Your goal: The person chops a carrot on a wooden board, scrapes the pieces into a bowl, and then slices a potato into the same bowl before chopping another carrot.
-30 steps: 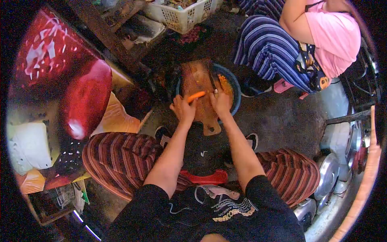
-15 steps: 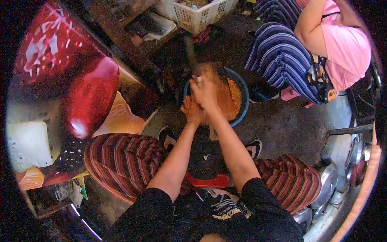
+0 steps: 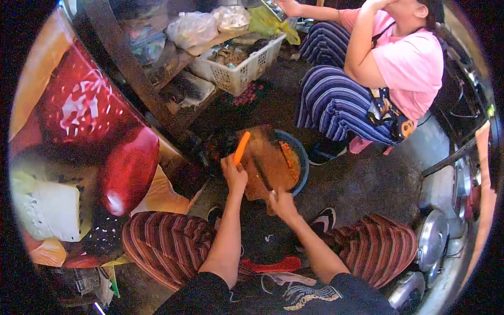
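Observation:
My left hand is closed around a peeled orange carrot, which points up and away from me. In my right hand is the handle of a knife, and its dark, motion-blurred blade slants to the left across a wooden chopping board. The board lies over a blue basin. Small chopped orange pieces show in the basin at the board's right side.
A person in a pink shirt and striped trousers sits at the right, holding a phone. Beyond the basin stands a white plastic basket, near plastic bags on a shelf. Metal pot lids are at the right, a printed sheet at the left.
My hands, close together before, have moved apart. The knife has swung from pointing away to lying low across the board, and the carrot now shows clearly. My view has tilted upward.

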Tool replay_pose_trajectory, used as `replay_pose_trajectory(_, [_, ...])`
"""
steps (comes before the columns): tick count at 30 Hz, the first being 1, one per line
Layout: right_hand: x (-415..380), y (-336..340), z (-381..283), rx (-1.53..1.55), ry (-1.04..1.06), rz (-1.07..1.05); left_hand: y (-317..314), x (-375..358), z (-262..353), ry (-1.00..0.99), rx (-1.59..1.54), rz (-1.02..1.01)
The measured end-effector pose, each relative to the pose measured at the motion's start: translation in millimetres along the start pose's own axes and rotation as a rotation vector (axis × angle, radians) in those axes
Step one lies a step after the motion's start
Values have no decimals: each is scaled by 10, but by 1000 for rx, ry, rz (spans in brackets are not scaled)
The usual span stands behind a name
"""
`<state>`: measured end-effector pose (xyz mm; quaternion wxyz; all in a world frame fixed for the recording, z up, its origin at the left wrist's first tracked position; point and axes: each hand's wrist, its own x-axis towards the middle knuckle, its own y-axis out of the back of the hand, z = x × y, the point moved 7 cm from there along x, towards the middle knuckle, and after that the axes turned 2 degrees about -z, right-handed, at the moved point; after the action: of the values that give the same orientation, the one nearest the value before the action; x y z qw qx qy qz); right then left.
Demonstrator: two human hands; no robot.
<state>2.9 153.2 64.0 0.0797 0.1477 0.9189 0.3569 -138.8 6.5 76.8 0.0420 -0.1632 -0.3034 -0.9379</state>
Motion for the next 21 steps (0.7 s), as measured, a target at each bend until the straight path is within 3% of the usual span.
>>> replay_pose_trajectory(2, [-113,-188,21,20,-16,-120,110,31,115,-15,-54,38])
replay_pose_trajectory(4, [-139,-311,-47,-49,298,-44,139,59,160,-35,-36,4])
replay_pose_trajectory(5, [-131,-340,26,-44,296,-41,150,60,182,-39,-33,2])
replay_pose_trajectory(7, [-73,-171,146,86,147,-3,131,36,178,-14,-16,-23])
replay_pose_trajectory(8, [-56,-76,208,103,33,-90,124,28,166,-10,-16,-26])
replay_pose_trajectory(9, [7,-84,499,68,-28,15,68,13,123,-38,1,-60])
replay_pose_trajectory(11, [60,123,624,-99,-71,-3,-64,-42,34,-51,19,-103])
replay_pose_trajectory(13, [67,347,691,-85,-207,86,-292,-114,-36,-104,57,-228])
replay_pose_trajectory(15, [41,553,603,-59,-267,177,-443,-264,-38,-184,92,-190])
replay_pose_trajectory(17, [110,520,656,-131,-211,171,-584,-329,-114,-152,89,-238])
replay_pose_trajectory(19, [77,530,480,-125,-164,165,-706,-399,-133,-314,234,-258])
replay_pose_trajectory(21, [27,527,257,-120,-102,174,-658,-454,-206,-231,157,-242])
